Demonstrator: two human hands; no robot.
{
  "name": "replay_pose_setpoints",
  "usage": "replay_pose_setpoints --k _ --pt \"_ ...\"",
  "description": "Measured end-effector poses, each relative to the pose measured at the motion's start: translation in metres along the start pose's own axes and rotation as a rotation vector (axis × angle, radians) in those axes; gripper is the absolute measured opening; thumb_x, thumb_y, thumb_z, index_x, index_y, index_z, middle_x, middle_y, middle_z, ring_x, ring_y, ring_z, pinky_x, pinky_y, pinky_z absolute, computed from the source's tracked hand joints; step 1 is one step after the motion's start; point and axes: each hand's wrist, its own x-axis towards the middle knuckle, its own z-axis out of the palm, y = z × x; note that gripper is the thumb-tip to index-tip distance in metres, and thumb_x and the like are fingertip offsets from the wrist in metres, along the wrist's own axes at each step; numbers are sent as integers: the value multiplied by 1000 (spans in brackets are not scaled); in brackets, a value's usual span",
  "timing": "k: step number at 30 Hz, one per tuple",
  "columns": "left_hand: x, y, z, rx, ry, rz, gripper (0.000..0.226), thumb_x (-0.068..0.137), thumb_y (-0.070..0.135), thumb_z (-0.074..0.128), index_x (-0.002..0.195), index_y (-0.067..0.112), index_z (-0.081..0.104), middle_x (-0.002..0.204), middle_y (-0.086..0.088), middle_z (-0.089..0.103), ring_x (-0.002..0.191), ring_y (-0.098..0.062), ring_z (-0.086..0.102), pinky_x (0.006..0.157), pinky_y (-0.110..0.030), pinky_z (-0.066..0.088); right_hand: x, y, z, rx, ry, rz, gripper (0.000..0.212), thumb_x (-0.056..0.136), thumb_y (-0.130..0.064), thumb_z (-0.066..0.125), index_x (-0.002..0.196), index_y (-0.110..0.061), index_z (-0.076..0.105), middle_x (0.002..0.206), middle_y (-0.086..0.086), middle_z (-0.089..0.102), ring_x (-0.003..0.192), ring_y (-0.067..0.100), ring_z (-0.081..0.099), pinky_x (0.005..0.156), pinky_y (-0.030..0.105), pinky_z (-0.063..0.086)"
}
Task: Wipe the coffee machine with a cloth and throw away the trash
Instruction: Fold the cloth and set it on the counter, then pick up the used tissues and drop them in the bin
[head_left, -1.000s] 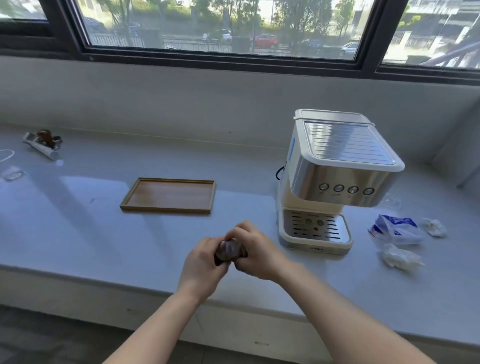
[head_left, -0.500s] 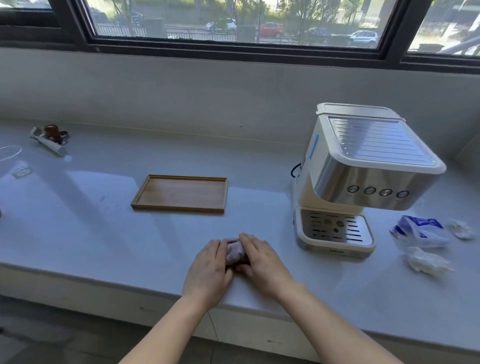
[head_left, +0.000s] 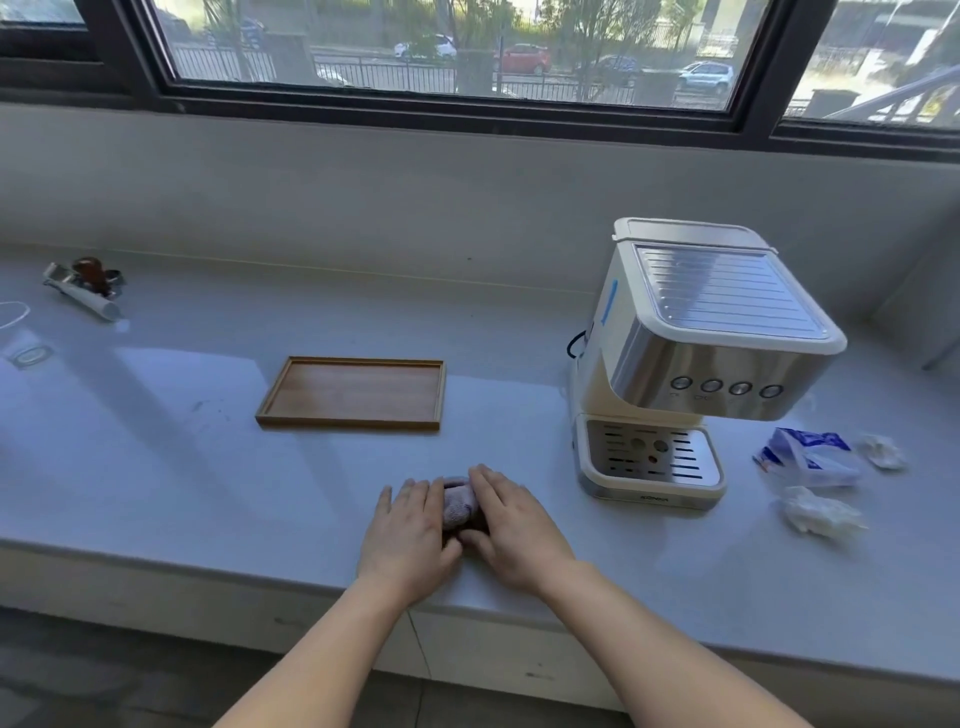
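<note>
While both hands lay flat on the counter (head_left: 156, 467) near its front edge, the left hand (head_left: 410, 535) and right hand (head_left: 511, 530) pressed the bunched cloth (head_left: 458, 503) between them, fingers extended, not curled around it. Farther right stood the machine (head_left: 691, 358), with trash (head_left: 810, 457) beyond. A tray (head_left: 358, 393) lay behind the hands.

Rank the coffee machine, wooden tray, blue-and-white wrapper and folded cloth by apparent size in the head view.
1. coffee machine
2. wooden tray
3. blue-and-white wrapper
4. folded cloth, though the hands cover most of it, so its place is unsure.
</note>
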Motion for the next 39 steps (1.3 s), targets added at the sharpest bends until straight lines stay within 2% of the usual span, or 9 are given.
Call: replay_pose_setpoints --k 3,6,10,15,19,25,33,39 --pt "-4 2 -15 17 -15 -32 86 81 51 39 153 13 12 159 -7 21 148 -25 10 120 -47 5 -12 -6 -8 15 16 29 77 93 -47 53 154 -16 17 162 6 19 147 22 19 121 34 13" --pt "-8 5 -26 8 43 -43 87 80 50 41 154 14 11 161 -8 18 148 -26 7 121 -47 6 -19 -13 -22 35 65 50 70 94 -44 53 152 -17 24 158 5 28 144 23 25 118 33 19" --pt "-21 25 -41 6 86 19 84 84 49 43 154 15 11 162 -9 15 149 -26 4 121 -49 5 -47 -15 -52 0 128 61 62 95 -42 53 148 -19 32 151 2 39 138 23 33 115 34 27" --pt "-32 66 -61 -36 114 124 79 86 44 46 153 17 14 161 -10 17 149 -27 6 120 -49 5 -103 3 -87 -40 158 190 62 95 -44 52 149 -20 33 151 -1 40 138 20 33 111 32 30" --pt "-37 107 -72 -5 134 285 78 87 42 47 153 15 17 160 -12 20 148 -29 10 120 -50 7 -147 27 -115 -47 197 353 62 95 -48 49 149 -22 32 151 0 39 138 21 33 114 36 29" --pt "-34 168 -82 3 153 385 75 87 40 49 152 14 21 157 -13 25 147 -28 16 120 -47 10 -193 67 -150 -58 256 465 56 96 -46 48 145 -21 38 142 1 48 130 23 39 108 35 33" --pt "-20 273 -64 -54 139 425 69 84 33 51 148 18 32 147 -8 39 134 -27 35 112 -38 29 -233 151 -187 -45 273 530 54 96 -47 47 145 -24 38 144 -3 46 132 21 37 107 37 35" --pt "0 350 -40 -143 65 399 62 87 33 47 145 21 32 141 -3 41 127 -23 41 102 -32 36 -252 220 -215 -32 257 517 45 96 -44 49 137 -26 44 130 -3 55 121 23 47 96 37 43"
